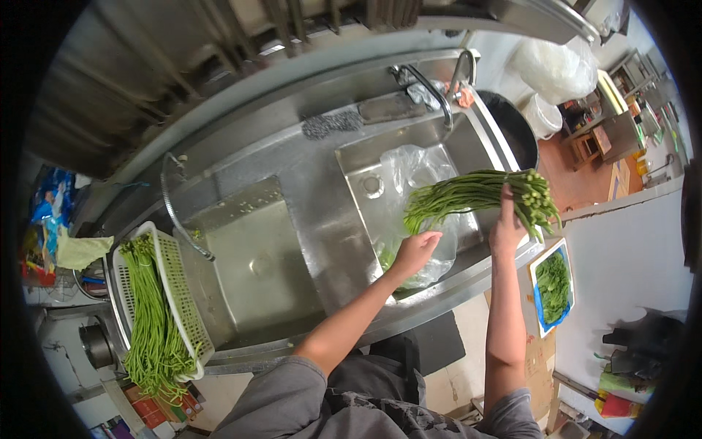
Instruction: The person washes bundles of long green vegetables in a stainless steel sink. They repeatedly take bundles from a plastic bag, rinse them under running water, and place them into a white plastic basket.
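A long bundle of green yard-long beans [472, 194] hangs across the right basin of the stainless steel double sink [292, 183], its cut stem ends fanning out past the sink's right edge. The right hand [506, 223] has its grip clamped around the bundle near those stem ends, fingers wrapped over the top. The left hand [414, 250] is at the loose tips of the beans, fingers slightly curled and apart; I cannot tell whether it actually pinches any pods or only brushes them.

As a judgement, handling goes best with the stem ends kept level in the right hand while the left combs down the length, so stray pods fall in line and none slip into the basin.

Under the beans lies a crumpled clear plastic bag [417, 172] in the right basin, with some green inside it that is hard to make out. A curved steel tap [431, 91] stands behind. On the counter at far left a white slotted plastic basket [179, 282] holds more long beans. Low on the right, a blue tray of green leaves [553, 285] sits beside the sink, partly cut off by the forearm.
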`<move>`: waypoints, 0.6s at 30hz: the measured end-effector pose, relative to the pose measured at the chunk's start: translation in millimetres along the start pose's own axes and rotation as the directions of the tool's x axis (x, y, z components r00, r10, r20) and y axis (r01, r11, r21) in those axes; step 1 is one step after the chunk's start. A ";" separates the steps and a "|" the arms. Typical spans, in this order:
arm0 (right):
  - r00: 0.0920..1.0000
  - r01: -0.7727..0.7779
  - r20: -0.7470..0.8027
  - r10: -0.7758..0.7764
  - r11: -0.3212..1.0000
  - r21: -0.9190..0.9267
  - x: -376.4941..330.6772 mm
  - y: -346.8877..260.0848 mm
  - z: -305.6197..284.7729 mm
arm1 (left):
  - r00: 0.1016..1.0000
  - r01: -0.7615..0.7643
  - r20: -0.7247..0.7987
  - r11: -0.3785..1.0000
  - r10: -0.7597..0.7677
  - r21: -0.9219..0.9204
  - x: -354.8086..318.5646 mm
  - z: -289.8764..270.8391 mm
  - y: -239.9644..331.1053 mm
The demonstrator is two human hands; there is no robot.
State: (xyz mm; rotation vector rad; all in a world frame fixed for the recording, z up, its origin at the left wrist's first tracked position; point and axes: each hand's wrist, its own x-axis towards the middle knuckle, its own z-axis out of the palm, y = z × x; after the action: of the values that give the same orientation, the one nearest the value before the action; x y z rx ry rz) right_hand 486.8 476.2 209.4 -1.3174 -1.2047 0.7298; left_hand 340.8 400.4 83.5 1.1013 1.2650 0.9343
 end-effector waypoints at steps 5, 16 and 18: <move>0.925 0.356 -0.118 -0.361 0.932 -0.061 -5.2 -81.1 0.5 | 0.999 0.034 0.023 0.938 -0.027 -0.344 -36.2 -8.2 11.3; 0.878 0.470 -0.332 -0.343 0.743 0.476 -59.5 -273.9 7.8 | 0.877 0.464 0.448 -0.060 0.174 -0.884 -72.3 -42.0 135.3; 0.887 0.460 -0.306 -0.346 0.712 0.530 -74.1 -288.1 5.1 | 0.918 0.356 0.308 -0.177 0.249 -0.918 -75.3 -47.5 148.5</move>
State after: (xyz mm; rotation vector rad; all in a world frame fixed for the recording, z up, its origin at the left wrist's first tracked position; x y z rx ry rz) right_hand 397.4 358.0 467.3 -0.5478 -0.9523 0.5729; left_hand 293.6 368.6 247.0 -0.2062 -0.1456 1.1417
